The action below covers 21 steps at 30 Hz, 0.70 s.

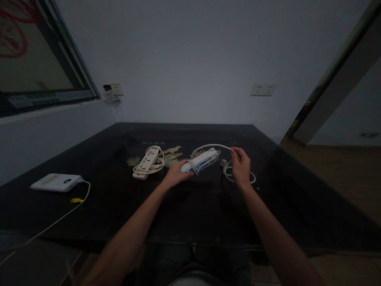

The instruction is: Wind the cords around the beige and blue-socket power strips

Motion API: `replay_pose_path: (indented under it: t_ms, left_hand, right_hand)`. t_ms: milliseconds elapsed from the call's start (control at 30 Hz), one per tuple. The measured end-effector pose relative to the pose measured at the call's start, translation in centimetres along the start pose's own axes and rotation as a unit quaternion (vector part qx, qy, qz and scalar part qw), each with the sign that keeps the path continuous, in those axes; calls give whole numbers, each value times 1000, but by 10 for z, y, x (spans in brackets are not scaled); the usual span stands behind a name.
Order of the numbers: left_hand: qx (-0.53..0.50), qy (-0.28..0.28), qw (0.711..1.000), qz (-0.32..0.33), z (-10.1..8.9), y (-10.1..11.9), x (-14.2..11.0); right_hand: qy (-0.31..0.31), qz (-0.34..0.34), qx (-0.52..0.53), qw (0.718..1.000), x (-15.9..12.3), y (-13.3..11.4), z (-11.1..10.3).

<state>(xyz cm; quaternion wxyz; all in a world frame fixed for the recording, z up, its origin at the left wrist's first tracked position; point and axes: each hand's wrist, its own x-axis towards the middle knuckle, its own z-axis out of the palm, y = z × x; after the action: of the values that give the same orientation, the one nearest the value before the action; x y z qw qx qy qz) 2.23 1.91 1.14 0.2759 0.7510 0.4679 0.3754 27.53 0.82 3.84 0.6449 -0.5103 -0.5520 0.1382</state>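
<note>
My left hand (175, 173) grips one end of a white power strip (205, 159), tilted with its far end up to the right. Part of its cord is wrapped around the strip near my fingers. From there the cord (212, 145) arches over to my right hand (241, 165), which pinches it between thumb and fingers. Below and behind the right hand, the rest of the cord lies in loose loops on the table, its plug end near the wrist side. To the left lies a second power strip (148, 162), with its own cream cord coiled around it.
The black table (190, 214) has a leaf pattern in its middle. On its left rests a white power bank-like device (58, 182) with a cable running off the front edge, beside a yellow tag (76, 200). Wall sockets (263, 89) are behind.
</note>
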Motion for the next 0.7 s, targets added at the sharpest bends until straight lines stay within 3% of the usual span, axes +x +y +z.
replay_pose_path:
  t_ms: [67, 167, 300, 400, 467, 600, 700]
  left_hand:
    - [-32, -79, 996, 15, 0, 7, -4]
    - [-69, -170, 983, 20, -3, 18, -10]
    - [-100, -225, 969, 20, -10, 28, -15]
    - [-153, -211, 965, 7, -12, 31, -17]
    - [-183, -196, 963, -1, -11, 33, -18]
    - [-204, -147, 968, -9, -6, 32, -15]
    - [-209, -77, 975, -21, -2, 23, -7]
  right_hand:
    - [36, -19, -19, 999, 8, 7, -8]
    - [34, -35, -59, 997, 18, 21, -18]
    - [-13, -34, -210, 977, 20, 32, -25]
    - [-121, -28, -343, 931, 12, 32, -22]
    - [-197, -52, -378, 903, 3, 29, -11]
    - [-290, -112, -348, 885, -21, 20, 21]
    - [-404, -169, -287, 852, -39, 10, 38]
